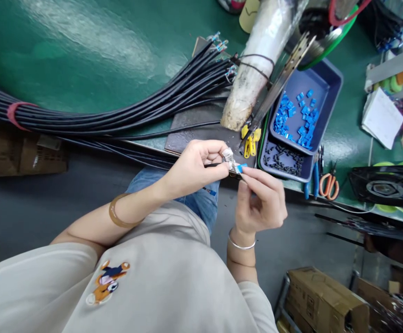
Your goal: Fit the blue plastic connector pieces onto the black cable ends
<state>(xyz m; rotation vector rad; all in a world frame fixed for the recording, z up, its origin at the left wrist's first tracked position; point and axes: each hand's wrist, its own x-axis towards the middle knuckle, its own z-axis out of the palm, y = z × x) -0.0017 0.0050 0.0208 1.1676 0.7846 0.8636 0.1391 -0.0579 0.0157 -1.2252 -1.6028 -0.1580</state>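
My left hand [201, 164] is closed around the end of a black cable [212, 165], and whitish material shows at its fingertips. A small blue connector [241, 168] sits at the cable's end, between the two hands. My right hand [262, 196] pinches at this connector with thumb and index finger. Behind the hands, a yellow tool [250, 147] lies on a dark board [190, 132] at the table's edge. A large bundle of black cables [118, 118] runs in from the left, its stripped ends fanned out.
A tray of blue connectors [329, 88] overlaps a tray of small black parts [284, 173] at right. Nearby lie orange-handled scissors [329, 186] and blue-handled pliers [315, 178]. A wrapped tube [257, 60] and a metal bar [281, 85] slant above the board. Cardboard boxes [326, 300] stand below right.
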